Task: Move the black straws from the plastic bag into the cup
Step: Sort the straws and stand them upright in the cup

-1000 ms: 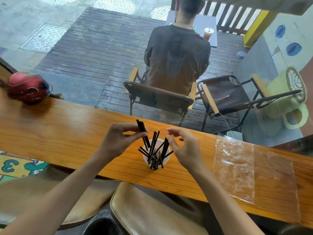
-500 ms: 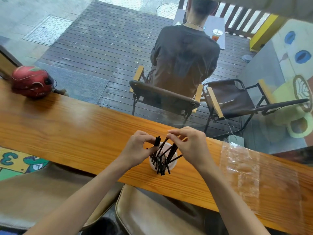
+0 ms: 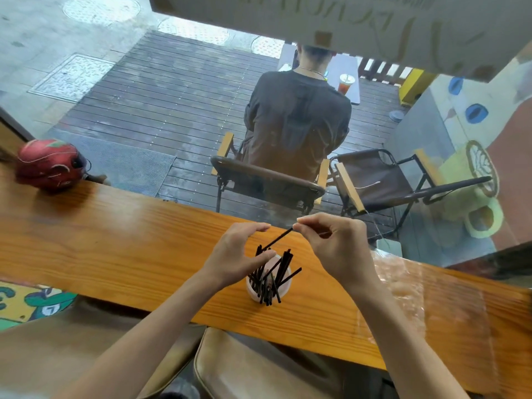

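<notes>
A white cup [image 3: 283, 289] stands on the wooden counter [image 3: 115, 246], near its front edge, with several black straws [image 3: 269, 279] sticking out of it at different angles. My right hand [image 3: 336, 249] hovers above and right of the cup and pinches the top end of one black straw [image 3: 277, 239] that slants down toward the cup. My left hand [image 3: 239, 254] is just left of the cup, fingers curled and apart, its thumb touching the upper ends of the straws. The clear plastic bag [image 3: 449, 312] lies flat on the counter to the right, and I see no straws in it.
A red helmet [image 3: 50, 165] rests at the counter's far left. Beyond the window glass a person sits in a chair [image 3: 267, 180] with their back to me, beside another folding chair [image 3: 383, 180]. Brown stool seats [image 3: 259, 367] are under the counter's front edge.
My right hand has lifted one straw up and right by its end. My left hand let go of the straws it pinched and opened beside the cup. The view shifted downward.
</notes>
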